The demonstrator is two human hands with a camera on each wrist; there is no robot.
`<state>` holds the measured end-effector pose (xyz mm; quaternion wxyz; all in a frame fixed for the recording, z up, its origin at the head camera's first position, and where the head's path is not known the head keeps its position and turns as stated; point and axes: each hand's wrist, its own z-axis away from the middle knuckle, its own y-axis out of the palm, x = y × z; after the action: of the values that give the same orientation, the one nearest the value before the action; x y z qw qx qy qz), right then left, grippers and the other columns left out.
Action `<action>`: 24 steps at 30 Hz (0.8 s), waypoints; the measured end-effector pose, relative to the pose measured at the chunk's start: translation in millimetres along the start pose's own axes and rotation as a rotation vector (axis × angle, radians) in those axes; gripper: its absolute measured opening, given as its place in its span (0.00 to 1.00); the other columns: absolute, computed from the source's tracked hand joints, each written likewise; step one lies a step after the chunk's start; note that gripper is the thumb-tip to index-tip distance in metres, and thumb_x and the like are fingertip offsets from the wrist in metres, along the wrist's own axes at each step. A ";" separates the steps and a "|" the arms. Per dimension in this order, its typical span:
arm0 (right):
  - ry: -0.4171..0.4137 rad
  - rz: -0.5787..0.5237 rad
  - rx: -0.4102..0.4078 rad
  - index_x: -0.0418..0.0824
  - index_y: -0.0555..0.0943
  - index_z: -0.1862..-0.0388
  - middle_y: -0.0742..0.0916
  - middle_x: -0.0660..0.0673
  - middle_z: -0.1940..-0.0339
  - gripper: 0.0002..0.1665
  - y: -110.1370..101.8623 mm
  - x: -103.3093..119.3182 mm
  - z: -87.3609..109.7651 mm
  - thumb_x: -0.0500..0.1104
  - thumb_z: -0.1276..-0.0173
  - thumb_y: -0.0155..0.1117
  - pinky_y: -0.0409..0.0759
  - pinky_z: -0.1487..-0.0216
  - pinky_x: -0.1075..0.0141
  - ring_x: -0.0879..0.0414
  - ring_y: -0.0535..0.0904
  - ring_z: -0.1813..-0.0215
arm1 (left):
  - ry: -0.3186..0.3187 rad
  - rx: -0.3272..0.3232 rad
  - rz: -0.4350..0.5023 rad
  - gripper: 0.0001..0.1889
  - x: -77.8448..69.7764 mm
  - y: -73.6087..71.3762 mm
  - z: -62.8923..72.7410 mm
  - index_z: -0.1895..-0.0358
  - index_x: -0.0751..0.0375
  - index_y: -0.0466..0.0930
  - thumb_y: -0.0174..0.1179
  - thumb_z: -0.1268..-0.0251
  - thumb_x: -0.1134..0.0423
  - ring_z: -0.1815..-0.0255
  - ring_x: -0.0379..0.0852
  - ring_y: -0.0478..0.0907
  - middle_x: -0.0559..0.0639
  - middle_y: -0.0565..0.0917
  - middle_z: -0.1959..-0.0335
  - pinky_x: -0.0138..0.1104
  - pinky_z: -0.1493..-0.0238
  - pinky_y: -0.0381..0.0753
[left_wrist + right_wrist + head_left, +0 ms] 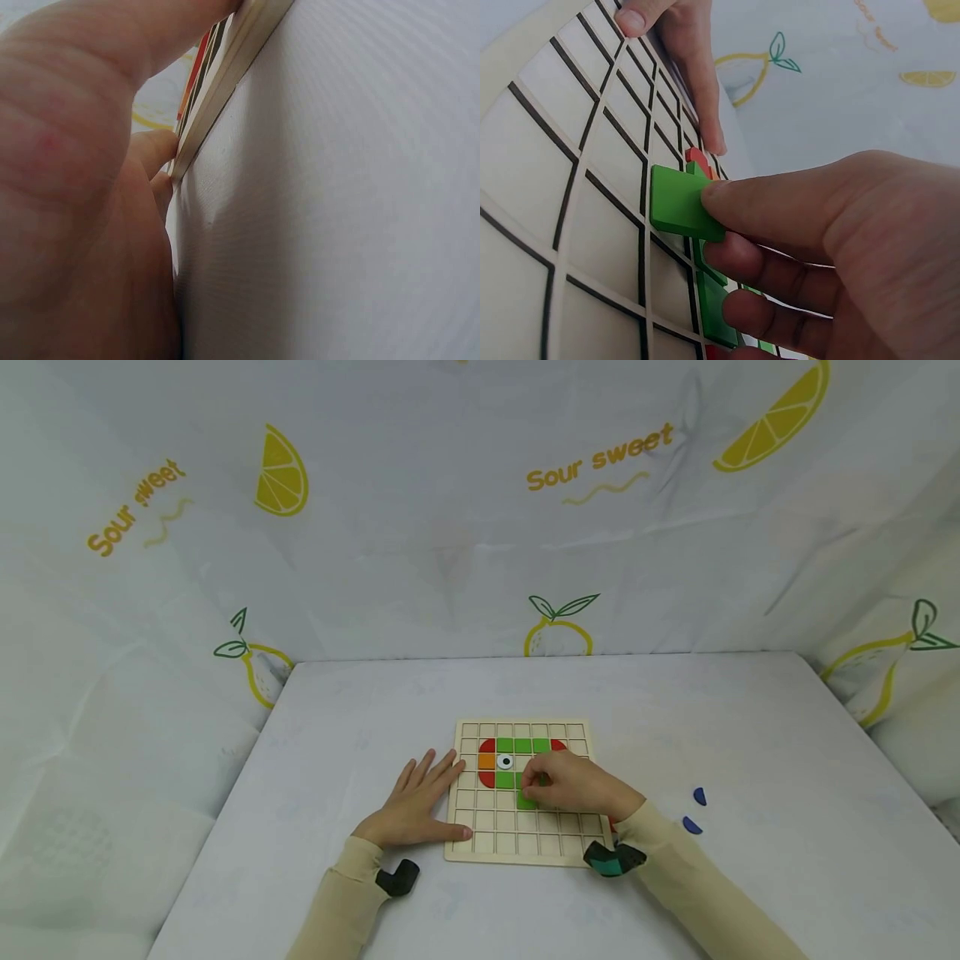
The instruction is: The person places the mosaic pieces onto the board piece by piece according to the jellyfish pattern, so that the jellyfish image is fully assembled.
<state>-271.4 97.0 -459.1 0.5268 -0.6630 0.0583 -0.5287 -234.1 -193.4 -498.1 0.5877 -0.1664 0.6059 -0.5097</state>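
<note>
A pale wooden grid board [506, 845] lies on the table. Between thumb and fingers, my right hand [576, 783] pinches a green square tile [676, 199] at the board's surface, just below the laid tiles. Whether that tile touches the board is hard to tell. Green squares [522, 746], red rounded corner pieces [487, 780], an orange square [487, 762] and a white tile with a black eye dot [505, 762] sit in the grid. My right hand covers part of this pattern. With fingers spread, my left hand [408, 810] rests at the board's left edge, fingertips and thumb touching it.
Two blue half-round pieces [700, 796] lie on the table to the right, beside my right forearm. A bit of a red piece [612, 823] shows at the board's right edge, by the sleeve. Behind the table hangs a white cloth [420, 568] with lemon prints.
</note>
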 end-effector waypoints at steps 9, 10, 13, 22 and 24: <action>0.008 0.012 -0.016 0.51 0.84 0.68 0.84 0.58 0.69 0.05 1.7 0.6 -2.1 0.43 0.31 0.70 0.75 0.67 0.72 0.63 0.75 0.68 | 0.000 0.003 0.006 0.56 -0.9 -1.6 1.2 0.17 0.45 0.50 0.67 0.47 0.31 0.13 0.49 0.28 0.42 0.45 0.14 0.53 0.16 0.25; 0.011 0.021 -0.019 0.52 0.84 0.68 0.84 0.58 0.69 0.05 2.2 0.4 -2.4 0.43 0.31 0.70 0.75 0.67 0.72 0.63 0.74 0.68 | 0.000 0.004 0.006 0.56 -1.1 -1.7 1.4 0.17 0.45 0.50 0.67 0.47 0.31 0.13 0.49 0.28 0.42 0.45 0.14 0.53 0.16 0.25; 0.012 0.048 -0.028 0.52 0.84 0.69 0.83 0.58 0.68 0.06 3.4 0.0 -3.2 0.43 0.32 0.70 0.75 0.66 0.72 0.63 0.74 0.67 | 0.000 0.004 0.006 0.56 -1.4 -2.0 1.8 0.17 0.45 0.50 0.67 0.47 0.31 0.13 0.49 0.28 0.42 0.45 0.14 0.53 0.16 0.25; -0.045 0.129 -0.100 0.49 0.87 0.58 0.86 0.56 0.61 0.07 4.9 4.8 -2.3 0.39 0.27 0.63 0.79 0.58 0.69 0.63 0.76 0.60 | 0.009 0.005 0.009 0.56 -1.7 -2.6 1.4 0.17 0.45 0.50 0.67 0.46 0.31 0.13 0.49 0.28 0.41 0.44 0.14 0.53 0.16 0.25; -0.089 0.162 -0.130 0.48 0.88 0.50 0.86 0.53 0.56 0.14 5.8 6.4 -3.1 0.36 0.26 0.59 0.80 0.55 0.67 0.61 0.77 0.56 | 0.011 0.005 0.011 0.56 -1.6 -2.7 1.7 0.17 0.45 0.50 0.67 0.46 0.31 0.13 0.49 0.28 0.42 0.44 0.14 0.54 0.16 0.25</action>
<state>-268.2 88.5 -459.7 0.5256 -0.7118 0.1224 -0.4496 -233.3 -193.9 -494.6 0.5875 -0.1589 0.6088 -0.5088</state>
